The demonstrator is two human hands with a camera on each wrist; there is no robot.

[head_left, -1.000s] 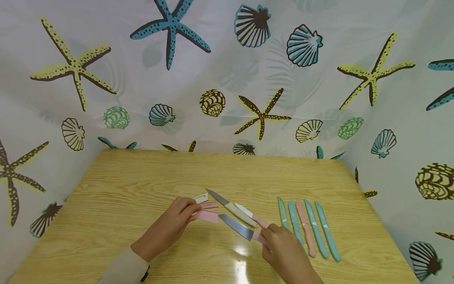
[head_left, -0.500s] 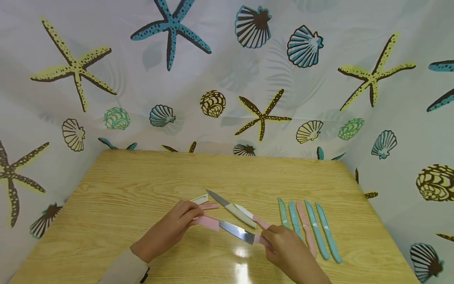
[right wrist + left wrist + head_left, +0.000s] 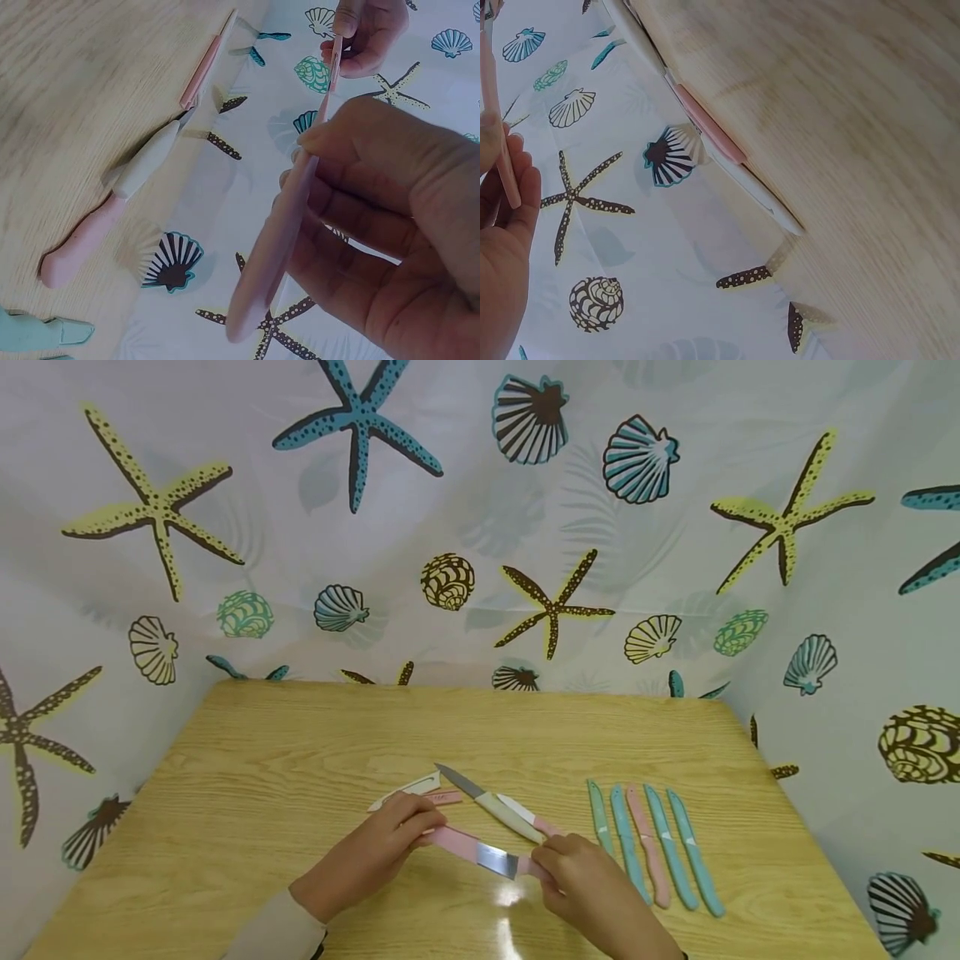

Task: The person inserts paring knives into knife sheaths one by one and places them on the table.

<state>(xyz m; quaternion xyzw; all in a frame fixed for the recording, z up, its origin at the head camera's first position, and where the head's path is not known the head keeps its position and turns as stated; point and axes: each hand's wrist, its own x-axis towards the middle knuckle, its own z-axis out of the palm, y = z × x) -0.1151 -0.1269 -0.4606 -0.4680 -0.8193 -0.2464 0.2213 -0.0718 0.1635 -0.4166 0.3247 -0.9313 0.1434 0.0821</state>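
Note:
My left hand (image 3: 378, 845) pinches a pink knife sheath (image 3: 456, 844) at its closed end. With my right hand (image 3: 588, 887) I grip a pink-handled knife (image 3: 497, 860), whose handle (image 3: 271, 244) shows in the right wrist view. The blade sits partly inside the sheath, with a short stretch of metal bare; both are held above the table. Beyond my hands lie a cream-handled knife (image 3: 512, 818) and a small pink-handled knife with a white blade (image 3: 517, 808), both unsheathed. A white sheath (image 3: 403, 791) and a smaller pink sheath (image 3: 447, 797) lie behind my left hand.
On the right is a row of sheathed knives: a green one (image 3: 598, 810), a pink one (image 3: 650, 852) and several blue ones, among them the rightmost blue knife (image 3: 697, 860). The wooden table (image 3: 300, 735) meets a cloth backdrop (image 3: 450, 527) printed with starfish and shells.
The sheath has come up to the blade, and the blade has slid well into it. My right hand has moved slightly left, my left hand slightly right.

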